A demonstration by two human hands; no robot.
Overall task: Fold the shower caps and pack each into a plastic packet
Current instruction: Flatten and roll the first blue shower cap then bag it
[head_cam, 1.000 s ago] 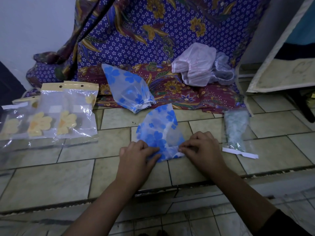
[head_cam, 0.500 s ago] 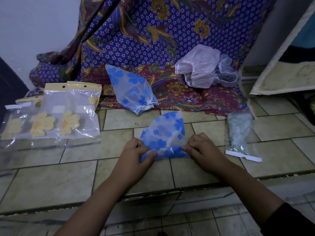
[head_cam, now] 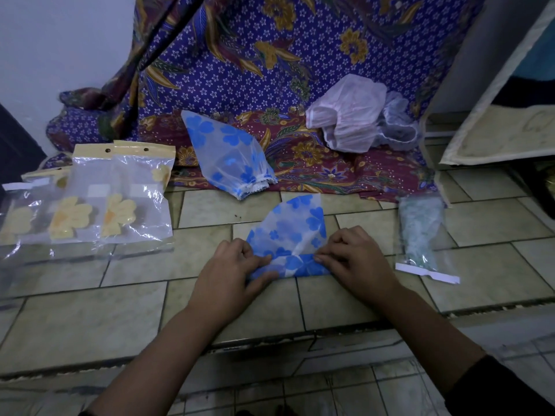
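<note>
Tiled floor (head_cam: 210, 310) before batik cloth (head_cam: 270, 55). Blue-flower shower cap (head_cam: 288, 232) lies flat on tiles, near edge turned up in narrow band; fold about half done, I judge, packing not yet begun. Left hand (head_cam: 231, 271) pinches band's left end, right hand (head_cam: 354, 259) its right end; both grips narrow, fingers curled on plastic. Further out: second blue cap (head_cam: 225, 154) and pale caps (head_cam: 351, 115) unfolded on cloth. Yellow-cap packets (head_cam: 120, 199) at left and green-cap packet (head_cam: 420, 232) at right look packed.
</note>
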